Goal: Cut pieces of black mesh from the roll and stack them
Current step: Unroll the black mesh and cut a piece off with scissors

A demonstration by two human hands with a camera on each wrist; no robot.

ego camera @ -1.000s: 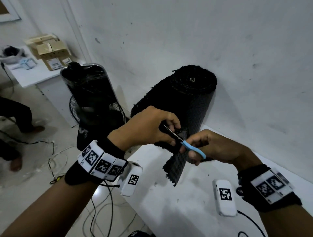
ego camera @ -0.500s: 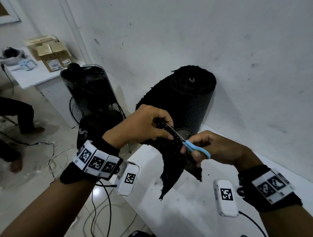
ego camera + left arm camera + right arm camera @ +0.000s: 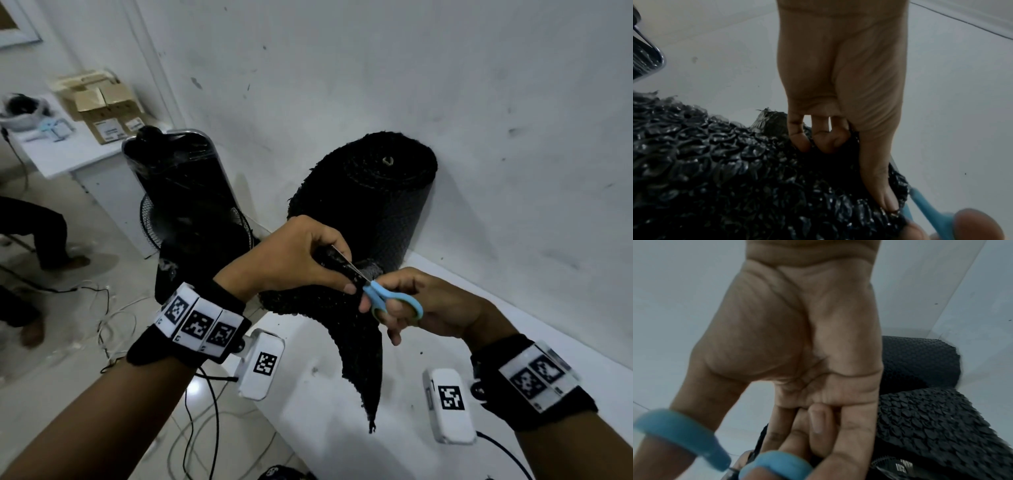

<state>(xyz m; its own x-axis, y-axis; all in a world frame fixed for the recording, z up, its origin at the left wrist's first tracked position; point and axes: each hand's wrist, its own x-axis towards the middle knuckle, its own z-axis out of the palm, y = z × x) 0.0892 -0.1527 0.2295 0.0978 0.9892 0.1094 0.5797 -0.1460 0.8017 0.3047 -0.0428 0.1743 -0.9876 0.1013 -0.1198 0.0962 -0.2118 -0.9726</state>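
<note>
Nearest, on both wrists, sit black bands with white blocks printed in square black-and-white marker codes (image 3: 200, 320); a white camera pod (image 3: 261, 365) with the same kind of code hangs under the left wrist, and another (image 3: 449, 406) lies by the right. A few small characters edge the left band, too small to read.

The right hand (image 3: 430, 306) holds the blue-handled scissors (image 3: 392, 301): thumb through one blue loop, fingers curled through the other, as the right wrist view shows close up. The blades run up and leftward from it into the mesh, under the left hand's fingers.

The left hand (image 3: 291, 260) pinches the loose sheet of black mesh (image 3: 356, 339). In the left wrist view its thumb lies long across the bumpy, glossy weave while the curled fingertips (image 3: 803, 142) dig in from behind. Below both hands the cut flap hangs down to a ragged point over the white table (image 3: 308, 428), which carries dark specks.

In the right wrist view a small white-lettered label shows on dark material at the bottom edge, too blurred to read.

Just beyond the hands, the mesh roll (image 3: 373, 198) stands upright on the table against the white scuffed wall (image 3: 411, 85), its sheet leading down into the left hand's grip.

Left of the left hand stands a black fan (image 3: 185, 205) on the floor amid white cables (image 3: 113, 322). Farther off left, a white desk (image 3: 68, 154) holds cardboard boxes (image 3: 102, 109) with white labels, their print illegible. Someone's dark trouser legs (image 3: 34, 226) show at the far left edge.
</note>
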